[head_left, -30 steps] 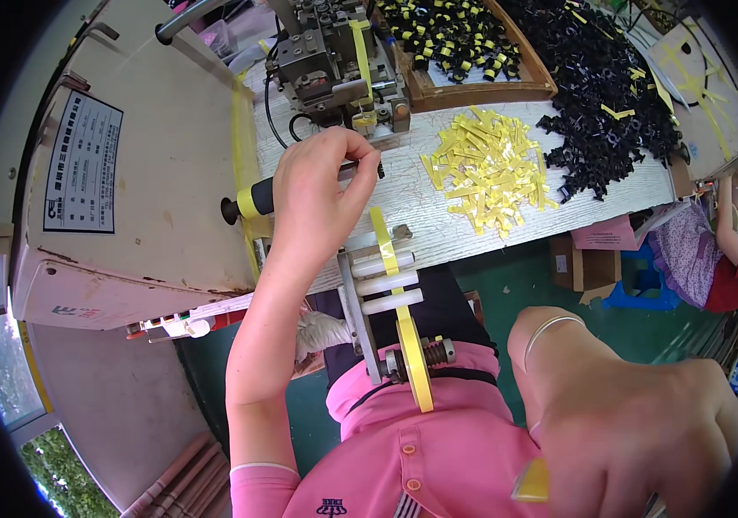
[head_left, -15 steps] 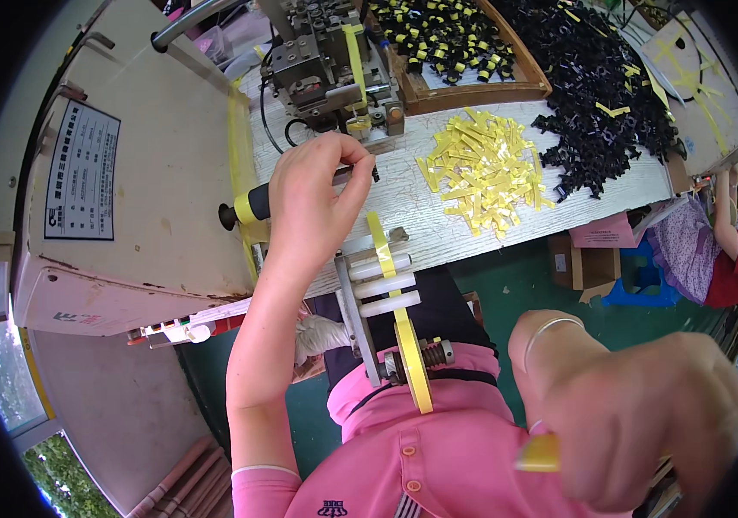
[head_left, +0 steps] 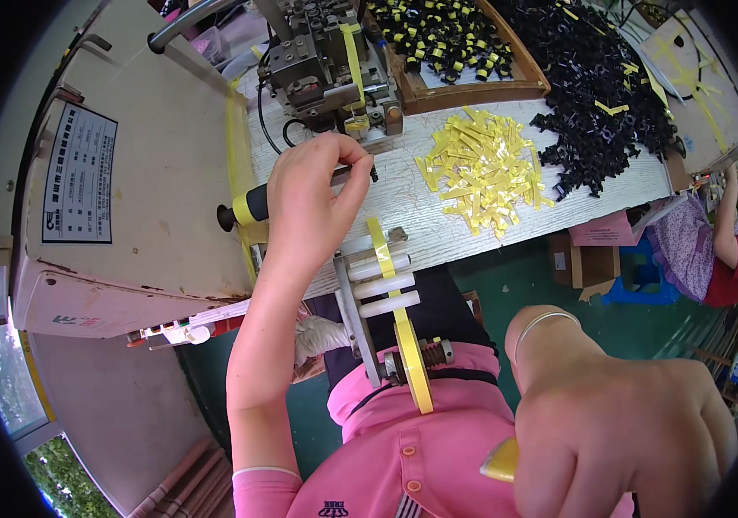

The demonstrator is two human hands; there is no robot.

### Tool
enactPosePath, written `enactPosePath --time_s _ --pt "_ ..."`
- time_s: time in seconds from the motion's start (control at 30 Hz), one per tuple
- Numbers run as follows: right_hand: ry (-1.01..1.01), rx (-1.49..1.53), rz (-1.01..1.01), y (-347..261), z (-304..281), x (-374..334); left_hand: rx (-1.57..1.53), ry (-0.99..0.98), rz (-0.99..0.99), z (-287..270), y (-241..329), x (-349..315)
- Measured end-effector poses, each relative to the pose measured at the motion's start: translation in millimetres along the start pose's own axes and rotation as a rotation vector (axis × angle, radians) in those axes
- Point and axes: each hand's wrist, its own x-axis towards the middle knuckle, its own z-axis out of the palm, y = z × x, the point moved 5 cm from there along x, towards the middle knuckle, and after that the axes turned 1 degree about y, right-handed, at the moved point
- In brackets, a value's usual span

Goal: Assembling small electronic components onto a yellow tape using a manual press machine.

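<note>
My left hand (head_left: pixel 310 186) is over the worktable in front of the metal machine (head_left: pixel 321 82), thumb and index finger pinched together. A small black piece (head_left: pixel 375 173) shows at those fingertips; the hand hides most of it. Beneath the same hand runs a black handle with a yellow band (head_left: pixel 252 205). My right hand (head_left: pixel 624 432) is low at the right, in front of my body, fingers curled closed. A yellow piece (head_left: pixel 501 460) sticks out at its thumb side; I cannot tell whether it is held or wrapped round the thumb.
Cut yellow strips (head_left: pixel 490 173) lie heaped on the white tabletop (head_left: pixel 403 194). Behind them stands a wooden tray (head_left: pixel 473 93) of black-and-yellow parts, beside a pile of black parts (head_left: pixel 602 129). A yellow tape roll (head_left: pixel 412 363) hangs at the near edge. Another person (head_left: pixel 697 242) is at far right.
My right hand has moved slightly left and down, and is less blurred now. The left hand has stayed in nearly the same place.
</note>
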Motion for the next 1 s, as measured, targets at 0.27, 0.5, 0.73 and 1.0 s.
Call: enactPosePath --time_s 0.27,0.5,0.73,1.0 --pt "-0.004 -0.077 -0.043 -4 1 1 -0.005 -0.019 -0.03 1 1 0" --pt "-0.002 -0.134 -0.081 -3 0 1 -0.016 -0.007 -0.022 0 1 0" --pt "-0.034 -0.183 -0.108 2 1 3 -0.01 -0.015 -0.014 4 -2 0" --pt "-0.06 -0.243 -0.141 3 5 3 0.009 -0.004 0.014 5 -1 1"
